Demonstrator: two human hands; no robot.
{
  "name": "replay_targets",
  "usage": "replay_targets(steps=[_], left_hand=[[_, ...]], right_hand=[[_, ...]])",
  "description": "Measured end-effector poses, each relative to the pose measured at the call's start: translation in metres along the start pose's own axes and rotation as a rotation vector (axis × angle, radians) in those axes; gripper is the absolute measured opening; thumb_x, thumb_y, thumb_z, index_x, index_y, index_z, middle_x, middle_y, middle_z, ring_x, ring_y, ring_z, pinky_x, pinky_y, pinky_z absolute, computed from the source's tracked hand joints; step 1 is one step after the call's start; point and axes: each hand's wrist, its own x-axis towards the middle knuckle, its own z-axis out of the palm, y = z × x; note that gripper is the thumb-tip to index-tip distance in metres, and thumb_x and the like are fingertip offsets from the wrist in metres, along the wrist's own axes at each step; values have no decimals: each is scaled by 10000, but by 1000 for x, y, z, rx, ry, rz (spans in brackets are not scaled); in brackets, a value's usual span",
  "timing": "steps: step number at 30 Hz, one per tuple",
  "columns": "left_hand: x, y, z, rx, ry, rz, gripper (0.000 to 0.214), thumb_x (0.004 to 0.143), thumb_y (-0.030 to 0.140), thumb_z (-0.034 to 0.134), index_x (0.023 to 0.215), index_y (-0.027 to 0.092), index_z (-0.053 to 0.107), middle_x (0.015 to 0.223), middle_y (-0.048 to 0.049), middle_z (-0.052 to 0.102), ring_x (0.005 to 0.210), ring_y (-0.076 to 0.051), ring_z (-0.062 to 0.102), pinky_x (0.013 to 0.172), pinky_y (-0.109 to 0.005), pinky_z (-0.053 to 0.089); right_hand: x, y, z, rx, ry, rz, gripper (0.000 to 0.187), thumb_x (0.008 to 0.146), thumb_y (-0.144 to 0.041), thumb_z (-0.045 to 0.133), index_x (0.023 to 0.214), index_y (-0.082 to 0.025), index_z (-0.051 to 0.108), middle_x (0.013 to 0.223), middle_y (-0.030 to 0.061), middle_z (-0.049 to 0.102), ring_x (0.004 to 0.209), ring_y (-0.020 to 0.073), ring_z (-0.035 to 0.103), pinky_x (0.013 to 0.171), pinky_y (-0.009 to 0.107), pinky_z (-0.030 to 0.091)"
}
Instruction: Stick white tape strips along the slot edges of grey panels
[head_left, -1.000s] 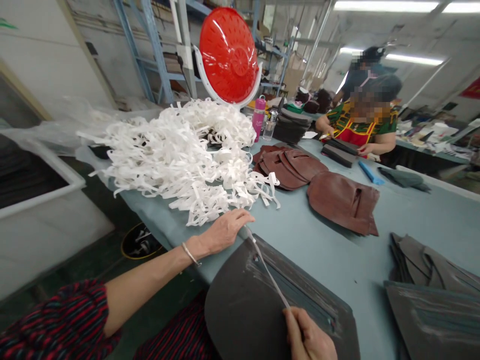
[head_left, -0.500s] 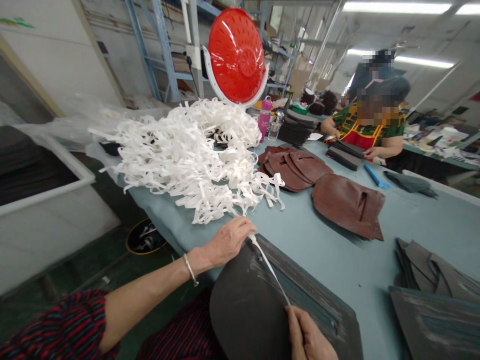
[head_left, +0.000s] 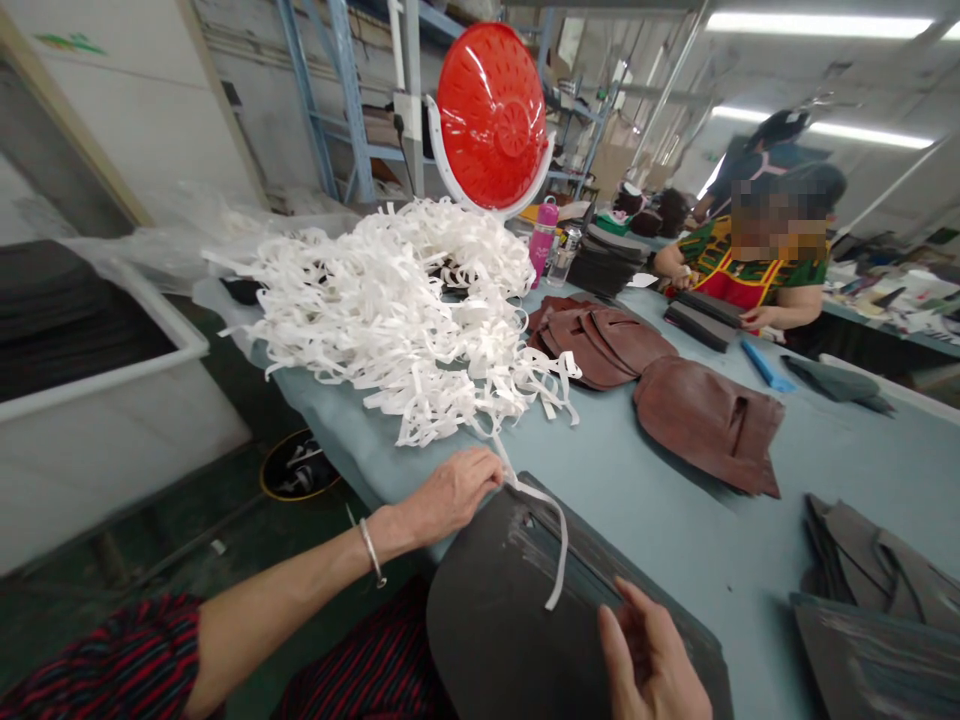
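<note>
My left hand (head_left: 450,492) pinches one end of a white strip (head_left: 546,524), which curls loosely over a dark grey leather piece (head_left: 510,620) at the table's near edge. The strip's far end hangs free above the piece. My right hand (head_left: 651,665) rests on the grey piece at the bottom, fingers spread, holding nothing. A big heap of white strips (head_left: 397,300) lies just beyond my left hand.
Brown leather pieces (head_left: 705,420) lie mid-table on the blue-grey table (head_left: 660,520), with more grey pieces (head_left: 870,590) at right. A red basket (head_left: 491,115) stands upright behind the heap, beside a pink bottle (head_left: 541,240). Another person (head_left: 757,270) works across the table. A white bin (head_left: 97,380) stands left.
My right hand has let go of the strip, which was stretched taut between both hands and now curls slack. My right hand has opened over the grey piece.
</note>
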Motion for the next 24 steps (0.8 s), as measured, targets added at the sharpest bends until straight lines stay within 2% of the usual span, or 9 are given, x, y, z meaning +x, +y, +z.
replay_targets(steps=[4,7,9,11,13,15,17,21,24], left_hand=[[-1,0,2,18,-15,11,92,917,151,469,890,177,552,950,-51,591,926,-175,527,850,-330,429],[-1,1,3,5,-2,-3,71,901,150,498,885,175,562,910,-42,585,903,-173,519,832,-327,426],[-1,2,3,-18,0,-11,71,895,140,501,889,175,562,894,-35,586,888,-168,519,827,-322,426],[-2,3,2,-58,-12,-9,69,890,134,505,905,177,557,889,-26,586,873,-161,521,823,-313,428],[-4,4,0,-106,-20,-5,74,883,135,510,928,177,549,889,-22,580,860,-155,522,810,-300,435],[-6,6,-2,-146,-13,-2,95,870,135,510,949,176,541,889,-23,574,848,-153,525,791,-287,444],[-6,6,-3,-161,2,-6,157,851,132,514,1000,176,533,915,-29,571,856,-156,529,794,-288,451],[-1,1,2,-76,32,-49,317,845,111,514,1150,197,527,1030,-51,560,971,-178,527,875,-314,441],[8,-5,8,22,31,-74,202,863,103,495,991,207,612,937,-33,571,917,-171,541,838,-300,439]], right_hand=[[29,-24,7,-32,86,-144,410,875,-509,497,1097,-179,599,964,84,637,711,161,624,657,266,520],[49,-51,31,17,-19,-224,314,942,-366,402,1132,-185,575,1137,109,597,942,192,620,798,310,510],[61,-64,51,39,-104,-291,335,958,-272,346,1214,-160,529,1260,136,540,1104,212,565,881,332,485],[71,-70,67,43,-160,-337,375,950,-214,335,1290,-128,468,1321,162,495,1174,223,523,910,339,471],[78,-71,78,35,-211,-342,362,933,-181,363,1269,-122,484,1223,153,555,1093,213,570,865,320,482],[81,-67,82,35,-243,-329,277,922,-163,383,1122,-144,574,1018,100,612,919,180,616,796,289,487],[82,-64,83,51,-232,-318,234,923,-158,382,957,-166,614,879,55,596,795,151,606,744,261,476],[78,-62,81,100,-133,-349,227,941,-189,384,925,-180,610,855,38,578,742,131,580,694,230,443],[74,-62,77,2,-90,-384,243,953,-226,386,914,-197,624,795,20,573,667,123,558,626,223,399]])
